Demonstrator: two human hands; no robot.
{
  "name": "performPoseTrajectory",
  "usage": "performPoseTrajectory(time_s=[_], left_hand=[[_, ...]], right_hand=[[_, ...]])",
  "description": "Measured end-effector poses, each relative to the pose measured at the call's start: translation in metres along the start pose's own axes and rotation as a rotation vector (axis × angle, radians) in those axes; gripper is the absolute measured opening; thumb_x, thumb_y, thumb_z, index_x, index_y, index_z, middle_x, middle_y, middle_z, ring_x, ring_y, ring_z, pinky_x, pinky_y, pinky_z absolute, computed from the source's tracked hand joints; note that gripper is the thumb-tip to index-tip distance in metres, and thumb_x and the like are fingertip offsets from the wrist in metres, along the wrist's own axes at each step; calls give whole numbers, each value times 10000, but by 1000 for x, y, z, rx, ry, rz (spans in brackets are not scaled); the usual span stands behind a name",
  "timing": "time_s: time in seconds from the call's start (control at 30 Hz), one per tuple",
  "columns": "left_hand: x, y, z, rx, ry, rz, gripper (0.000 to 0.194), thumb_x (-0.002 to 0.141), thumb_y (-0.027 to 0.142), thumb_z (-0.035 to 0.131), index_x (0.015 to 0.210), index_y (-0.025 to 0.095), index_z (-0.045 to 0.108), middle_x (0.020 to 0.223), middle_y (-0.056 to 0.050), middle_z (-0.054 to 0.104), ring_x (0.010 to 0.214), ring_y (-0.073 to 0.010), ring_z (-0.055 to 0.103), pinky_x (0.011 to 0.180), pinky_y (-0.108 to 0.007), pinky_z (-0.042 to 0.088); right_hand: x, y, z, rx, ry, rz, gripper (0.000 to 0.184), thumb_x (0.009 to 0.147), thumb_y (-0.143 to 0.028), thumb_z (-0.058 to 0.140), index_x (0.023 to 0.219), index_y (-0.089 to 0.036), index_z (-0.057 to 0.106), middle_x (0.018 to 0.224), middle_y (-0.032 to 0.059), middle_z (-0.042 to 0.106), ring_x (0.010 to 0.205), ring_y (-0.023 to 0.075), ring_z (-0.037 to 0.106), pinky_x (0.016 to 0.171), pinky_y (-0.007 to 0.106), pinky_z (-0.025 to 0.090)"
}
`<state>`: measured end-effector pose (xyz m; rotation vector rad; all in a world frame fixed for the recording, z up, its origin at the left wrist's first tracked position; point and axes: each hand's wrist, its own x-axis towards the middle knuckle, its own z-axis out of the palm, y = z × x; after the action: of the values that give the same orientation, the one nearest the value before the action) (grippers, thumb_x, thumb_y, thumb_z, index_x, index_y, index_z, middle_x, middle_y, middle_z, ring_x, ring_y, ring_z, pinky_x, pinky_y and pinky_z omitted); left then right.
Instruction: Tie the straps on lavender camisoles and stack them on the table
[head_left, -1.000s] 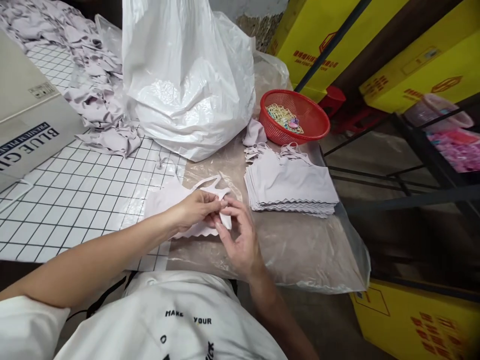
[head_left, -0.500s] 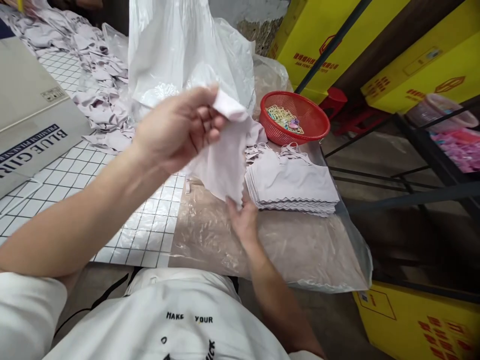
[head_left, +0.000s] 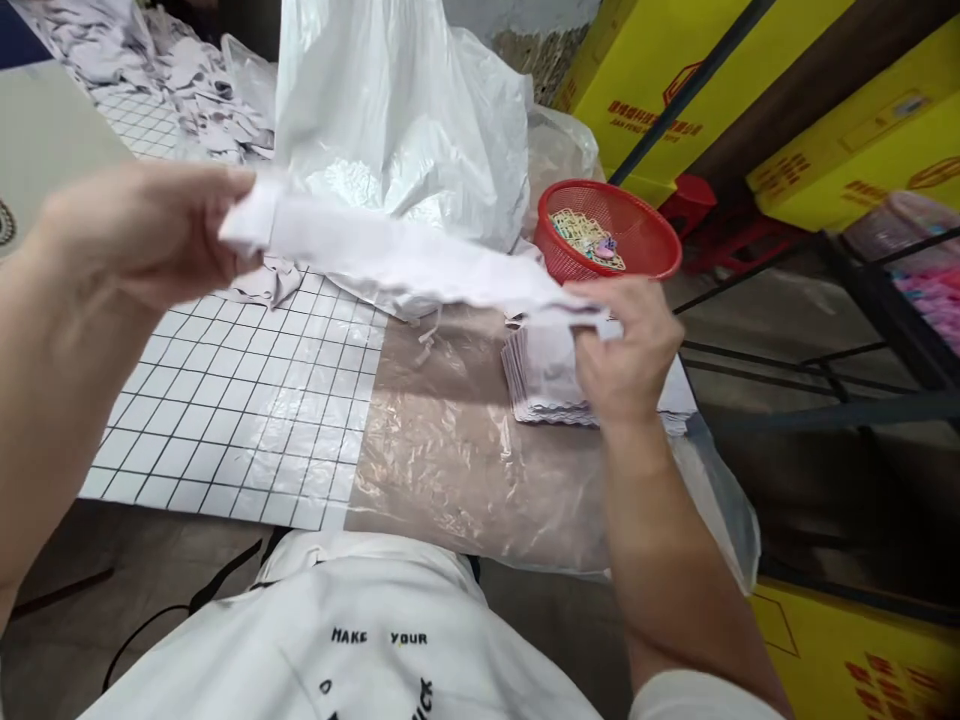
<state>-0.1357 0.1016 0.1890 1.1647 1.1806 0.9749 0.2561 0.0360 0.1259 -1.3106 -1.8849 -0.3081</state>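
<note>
A pale lilac strappy top (head_left: 412, 250) is stretched out sideways in the air above the table. My left hand (head_left: 161, 230), blurred by motion, grips one end of it, fingers closed. At the other end my right hand (head_left: 630, 340) pinches the fabric, also closed. Behind and below my right hand lies a neat stack of similar tops (head_left: 551, 375) with wavy edges, partly hidden by the hand and the held cloth. A thin strap (head_left: 427, 340) hangs beneath the held top.
A red plastic basket (head_left: 611, 230) with yellowish loops stands behind the stack. White plastic bag (head_left: 390, 110) rises at the table's back. Loose garments (head_left: 210, 90) and a carton (head_left: 64, 130) are at left. Clear plastic sheeting covers the brown section (head_left: 465, 470). Yellow boxes (head_left: 690, 90) and dark metal bars stand right.
My hands have moved apart, left hand to the left and right hand up and right. The top between them has gone from hanging down to stretched sideways. The view has shifted slightly.
</note>
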Motion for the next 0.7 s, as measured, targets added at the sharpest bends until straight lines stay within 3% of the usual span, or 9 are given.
performPoseTrajectory(time_s=[0.1,0.17,0.27,0.33,0.4,0.5,0.6,0.7], left_hand=[[-37,-60,-15,82,-71,-268,337,637,314,836,792,129,602,673,13,594,532,-66,530,436,-161,465],[-63,-97,-16,146,-102,-450,413,547,394,873,711,145,587,610,29,561,495,-64,485,421,-169,422],[-96,-140,-15,251,-131,-600,456,560,506,829,713,177,553,516,71,468,467,-73,429,444,-185,378],[-113,-158,-15,393,-129,-593,440,625,552,764,762,194,547,502,70,455,483,-106,453,468,-210,388],[-125,-171,-13,661,-34,-471,394,723,553,678,845,197,563,580,30,537,551,-155,520,503,-247,420],[-134,-184,-4,1093,170,-48,337,881,479,516,1008,175,587,900,-87,660,827,-261,619,651,-349,503],[-135,-199,5,1269,107,337,333,967,378,407,1156,168,584,1230,-159,618,1153,-347,554,881,-480,497],[-134,-215,4,1348,121,407,322,979,298,404,1240,186,555,1337,-165,565,1273,-378,470,973,-555,446]], right_hand=[[-71,-14,4,-74,-196,-89,360,804,-60,558,1046,-271,721,945,21,669,952,233,572,863,397,392],[-118,-26,9,-54,-336,-114,339,800,-48,581,1006,-273,729,897,10,687,935,217,575,918,410,342],[-169,-45,11,-15,-496,-57,263,850,-69,583,919,-275,731,839,-12,717,920,193,590,1000,427,265],[-186,-53,7,-25,-562,-34,228,887,-107,576,914,-274,729,850,-12,730,937,191,597,1021,425,246],[-194,-58,1,-61,-604,-30,232,907,-132,560,984,-274,727,927,5,739,977,201,599,1034,425,247],[-198,-61,-6,-83,-652,-77,276,933,-175,537,1133,-280,696,1114,36,726,1084,230,585,1055,435,245],[-198,-61,-6,-42,-686,-131,266,966,-263,516,1181,-263,671,1220,57,703,1171,247,559,1068,445,236],[-195,-59,-4,-41,-650,-104,285,991,-298,460,1186,-239,659,1222,73,706,1184,247,560,1056,442,241]])
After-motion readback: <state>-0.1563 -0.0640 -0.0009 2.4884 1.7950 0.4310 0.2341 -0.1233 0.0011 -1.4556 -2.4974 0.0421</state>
